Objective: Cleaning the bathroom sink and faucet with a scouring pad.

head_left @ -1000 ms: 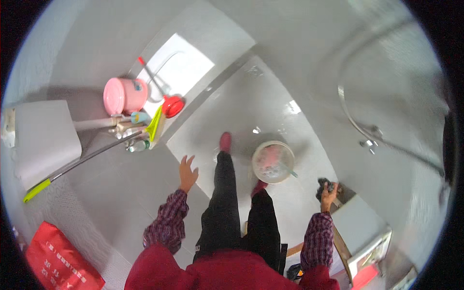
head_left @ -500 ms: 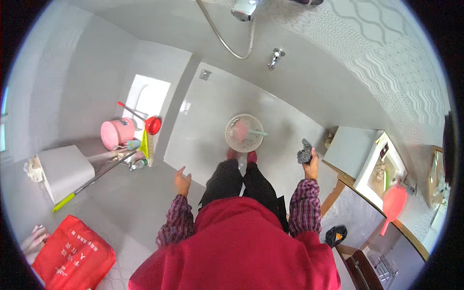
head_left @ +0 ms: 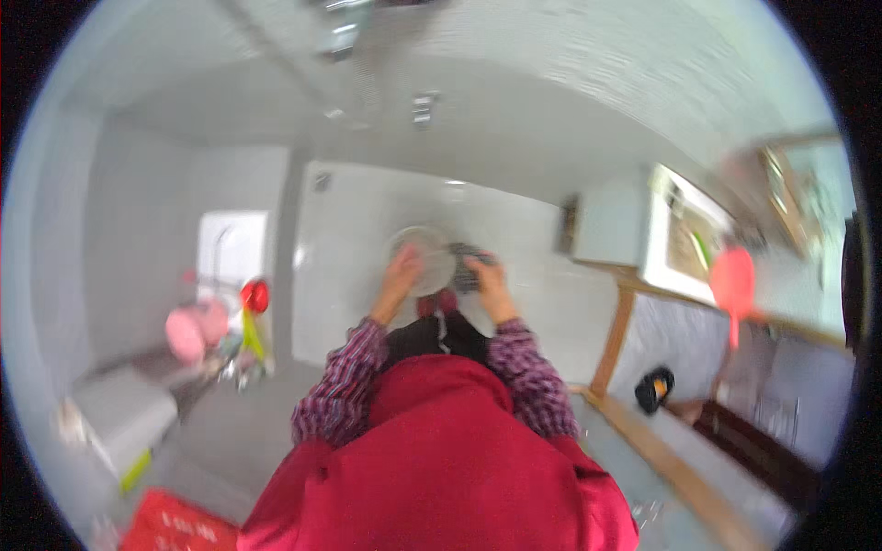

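Note:
A pale round basin (head_left: 439, 264) rests on the light floor just beyond my feet, with something pink inside, smeared by motion. My left hand (head_left: 401, 270) reaches over the basin's left side; its fingers are too blurred to show whether they hold anything. My right hand (head_left: 490, 275) grips a crumpled dark grey rag (head_left: 467, 266) beside the basin's right rim.
To the left are a pink bucket (head_left: 188, 332), a red plunger (head_left: 254, 296) and a red bag (head_left: 175, 523). A sink (head_left: 657, 234) and a coral dipper (head_left: 732, 285) stand to the right. Ahead, a tap (head_left: 424, 108) juts from the wall.
My view has swung, shifting the room's fixtures in the picture. Both hands have come inward to the basin, the right one bringing the grey rag.

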Available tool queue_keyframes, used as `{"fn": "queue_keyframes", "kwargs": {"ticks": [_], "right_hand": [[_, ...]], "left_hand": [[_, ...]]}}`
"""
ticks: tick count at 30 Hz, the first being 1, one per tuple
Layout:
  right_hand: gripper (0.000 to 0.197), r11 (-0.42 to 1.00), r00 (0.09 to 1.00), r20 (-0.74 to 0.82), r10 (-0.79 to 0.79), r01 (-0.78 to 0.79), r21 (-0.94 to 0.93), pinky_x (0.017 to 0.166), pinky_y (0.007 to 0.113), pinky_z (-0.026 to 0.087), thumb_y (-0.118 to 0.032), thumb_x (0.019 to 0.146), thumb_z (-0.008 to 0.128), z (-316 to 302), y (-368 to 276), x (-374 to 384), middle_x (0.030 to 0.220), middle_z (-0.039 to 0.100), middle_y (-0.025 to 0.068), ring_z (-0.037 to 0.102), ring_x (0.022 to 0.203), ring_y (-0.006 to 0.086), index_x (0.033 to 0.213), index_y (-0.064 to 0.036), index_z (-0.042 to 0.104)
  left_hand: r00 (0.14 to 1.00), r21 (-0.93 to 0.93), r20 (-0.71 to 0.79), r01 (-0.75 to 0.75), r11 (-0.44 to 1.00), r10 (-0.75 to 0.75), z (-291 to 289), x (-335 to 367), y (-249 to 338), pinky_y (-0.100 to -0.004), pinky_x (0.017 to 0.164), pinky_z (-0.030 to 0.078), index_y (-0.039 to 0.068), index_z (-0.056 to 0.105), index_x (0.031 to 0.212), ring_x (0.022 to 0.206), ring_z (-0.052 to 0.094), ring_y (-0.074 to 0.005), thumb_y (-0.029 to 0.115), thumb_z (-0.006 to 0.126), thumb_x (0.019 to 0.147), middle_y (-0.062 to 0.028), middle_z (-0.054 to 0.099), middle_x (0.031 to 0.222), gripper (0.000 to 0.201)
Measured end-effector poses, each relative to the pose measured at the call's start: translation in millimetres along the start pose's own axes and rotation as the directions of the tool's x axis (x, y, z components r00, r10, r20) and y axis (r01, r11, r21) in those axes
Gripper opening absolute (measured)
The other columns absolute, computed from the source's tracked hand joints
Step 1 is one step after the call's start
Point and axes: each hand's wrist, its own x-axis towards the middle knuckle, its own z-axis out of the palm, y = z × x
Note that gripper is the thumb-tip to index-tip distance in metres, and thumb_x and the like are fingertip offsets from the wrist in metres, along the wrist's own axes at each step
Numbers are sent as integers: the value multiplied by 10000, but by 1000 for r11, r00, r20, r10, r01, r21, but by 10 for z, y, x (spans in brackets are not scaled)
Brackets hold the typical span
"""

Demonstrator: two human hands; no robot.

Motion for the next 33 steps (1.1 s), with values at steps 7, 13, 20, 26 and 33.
{"fn": "queue_keyframes", "kwargs": {"ticks": [7,13,20,26,33], "right_hand": [[459,176,629,265,731,-548,818,877,329,394,-353,855,526,318,-707,377,1141,502,101,475,1031,201,1187,-42,463],[419,43,677,502,538,-617,786,926,342,337,-395,911,385,167,-774,419,1139,500,28,442,1078,161,1202,-104,472],[573,118,695,605,387,-689,715,959,398,337,-443,906,391,-327,-335,514,1333,375,105,394,1183,217,1322,-52,334],[521,275,654,678,336,-756,594,854,368,423,-388,898,450,-778,-138,784,1194,494,132,488,1066,226,1290,-52,378],[485,285,588,702,403,-809,514,879,385,420,-359,894,462,-1304,637,788,1132,514,139,498,1024,227,1252,-37,401]], "left_hand": [[999,-55,42,15,998,-13,404,18,106,-316,898,406,96,202,1382,1094,462,-196,339,510,884,-90,425,1267,634],[961,370,-128,-184,911,246,340,76,203,-292,773,471,88,406,1259,931,541,-187,215,584,841,-91,515,1114,472],[820,251,-524,-109,962,229,971,213,440,-313,694,475,43,579,1046,749,596,-209,166,613,784,-108,621,918,291],[383,295,-888,48,954,256,1008,366,216,-319,724,463,-48,540,1041,829,586,-218,222,635,776,-140,622,920,390],[-253,108,-965,-132,985,72,282,-539,128,-359,653,439,-96,525,882,704,546,-219,268,592,821,-138,601,779,376]]}}
